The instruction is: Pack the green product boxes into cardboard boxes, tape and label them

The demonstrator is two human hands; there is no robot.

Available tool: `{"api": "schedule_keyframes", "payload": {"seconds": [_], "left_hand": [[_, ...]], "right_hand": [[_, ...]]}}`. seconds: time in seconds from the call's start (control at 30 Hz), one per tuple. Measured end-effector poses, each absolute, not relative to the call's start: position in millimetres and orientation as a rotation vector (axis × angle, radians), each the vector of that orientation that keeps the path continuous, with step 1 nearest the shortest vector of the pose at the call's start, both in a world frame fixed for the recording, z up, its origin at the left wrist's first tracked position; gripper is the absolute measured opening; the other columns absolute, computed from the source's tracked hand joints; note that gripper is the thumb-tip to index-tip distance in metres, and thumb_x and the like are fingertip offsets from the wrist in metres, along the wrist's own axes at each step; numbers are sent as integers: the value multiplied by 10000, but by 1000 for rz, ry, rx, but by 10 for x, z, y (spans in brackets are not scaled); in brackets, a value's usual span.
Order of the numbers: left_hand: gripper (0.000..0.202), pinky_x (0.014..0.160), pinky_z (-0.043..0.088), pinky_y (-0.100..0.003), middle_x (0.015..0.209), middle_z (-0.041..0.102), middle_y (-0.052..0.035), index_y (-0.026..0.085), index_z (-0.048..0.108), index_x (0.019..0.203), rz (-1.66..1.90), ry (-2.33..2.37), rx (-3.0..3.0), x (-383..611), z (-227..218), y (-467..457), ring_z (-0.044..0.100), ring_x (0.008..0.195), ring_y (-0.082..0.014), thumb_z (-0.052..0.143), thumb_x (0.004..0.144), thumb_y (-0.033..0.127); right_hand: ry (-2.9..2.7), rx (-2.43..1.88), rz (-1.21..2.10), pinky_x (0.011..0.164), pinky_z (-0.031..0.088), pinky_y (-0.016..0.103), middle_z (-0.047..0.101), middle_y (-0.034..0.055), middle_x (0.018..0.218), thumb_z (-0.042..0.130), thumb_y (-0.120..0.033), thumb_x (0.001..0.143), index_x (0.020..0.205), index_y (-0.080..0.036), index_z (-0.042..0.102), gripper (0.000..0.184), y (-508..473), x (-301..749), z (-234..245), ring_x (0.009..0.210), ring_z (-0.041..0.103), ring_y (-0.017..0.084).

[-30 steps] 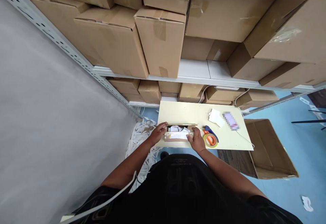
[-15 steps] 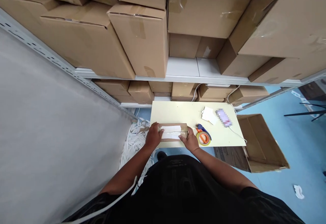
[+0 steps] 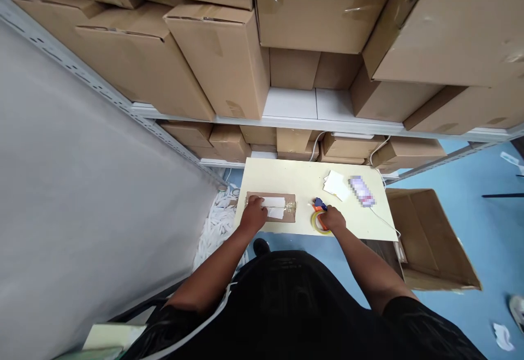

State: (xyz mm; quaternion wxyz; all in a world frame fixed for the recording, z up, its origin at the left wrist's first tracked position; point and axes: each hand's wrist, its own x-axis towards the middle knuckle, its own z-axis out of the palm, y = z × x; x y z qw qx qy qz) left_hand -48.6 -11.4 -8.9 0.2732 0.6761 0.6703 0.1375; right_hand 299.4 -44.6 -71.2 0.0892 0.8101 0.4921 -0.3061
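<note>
tape dispenser (image 3: 319, 208) likely light, stiff, best held mid-body; right hand (image 3: 333, 220) grasps it; left hand (image 3: 254, 214) touches carton (image 3: 290, 215), grip unclear

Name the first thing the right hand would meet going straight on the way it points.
The tape dispenser, which the right hand touches; beyond it, the tabletop, then probably lower-shelf boxes, though depth is unclear.

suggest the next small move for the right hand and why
Probably lift the tape dispenser and bring it over to the small cardboard box: the right hand is closed around the dispenser, while the left hand rests on the box, which lies beside it on the table.
</note>
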Motion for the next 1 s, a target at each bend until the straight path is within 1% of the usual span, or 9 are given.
{"api": "schedule_keyframes", "payload": {"seconds": [0.13, 0.2, 0.33, 0.4, 0.53, 0.63, 0.77, 0.9, 1.0], "left_hand": [[337, 912, 594, -378, 1152, 704, -122, 139, 697, 1175, 589, 1684, 1220, -570, -110, -93, 739, 842, -200, 670, 866, 268], [325, 874, 610, -364, 1052, 729, -101, 151, 699, 1148, 685, 1555, 974, -636, -135, -96, 750, 864, -202, 683, 877, 331], [297, 898, 607, -334, 1155, 715, -105, 167, 725, 1033, 761, 1387, 852, -701, -155, -110, 741, 947, -189, 740, 843, 396], [330, 881, 608, -328, 1155, 716, -110, 163, 720, 1027, 731, 1378, 870, -699, -122, -92, 735, 945, -192, 725, 857, 445], [476, 804, 606, -332, 987, 742, -117, 146, 703, 1035, 580, 1397, 981, -691, 24, 4, 729, 923, -238, 597, 922, 597], [569, 758, 603, -334, 1058, 748, -136, 153, 699, 1072, 534, 1382, 1001, -719, 124, 92, 726, 936, -258, 512, 937, 673], [486, 774, 594, -302, 1182, 744, -131, 161, 692, 1107, 630, 1304, 898, -810, 116, 163, 721, 1020, -242, 510, 958, 587], [283, 808, 578, -276, 1098, 767, -102, 154, 715, 1052, 668, 1229, 870, -872, -27, 148, 728, 978, -204, 617, 903, 374], [271, 731, 580, -266, 1038, 765, -94, 150, 700, 1082, 670, 1226, 863, -867, -105, 119, 731, 883, -188, 596, 915, 337]], "right_hand": [[1551, 2382, -903, 726, 474, 307, 699, 147, 1131, 609, -329, 871, 1095, -184, 596, 267, -327, 3000, -797, 1017, 696, 272], [1610, 2384, -896, 689, 453, 299, 715, 123, 1038, 595, -325, 881, 1096, -185, 578, 257, -359, 3010, -726, 938, 700, 258], [1789, 2567, -794, 657, 435, 296, 699, 66, 892, 572, -315, 881, 1150, -190, 527, 300, -474, 2922, -320, 795, 667, 232], [1969, 2623, -669, 700, 456, 307, 691, 69, 935, 583, -309, 866, 1165, -200, 517, 325, -506, 2756, -35, 834, 657, 237], [2447, 2415, -283, 866, 468, 369, 655, 112, 1083, 613, -252, 831, 1187, -193, 523, 372, -477, 2139, 454, 1010, 605, 278], [2631, 2158, -76, 890, 443, 390, 635, 125, 1087, 619, -191, 831, 1173, -174, 541, 351, -411, 1601, 610, 995, 561, 283], [2660, 1983, 25, 873, 413, 383, 617, 131, 1091, 638, -194, 861, 1178, -158, 553, 329, -366, 1142, 577, 981, 517, 280], [2613, 1916, 6, 869, 400, 375, 595, 133, 1107, 644, -228, 887, 1194, -157, 554, 328, -381, 1007, 490, 987, 491, 281], [2568, 1870, -23, 864, 403, 381, 589, 135, 1104, 644, -256, 901, 1196, -169, 555, 320, -370, 989, 481, 995, 485, 293]]}}
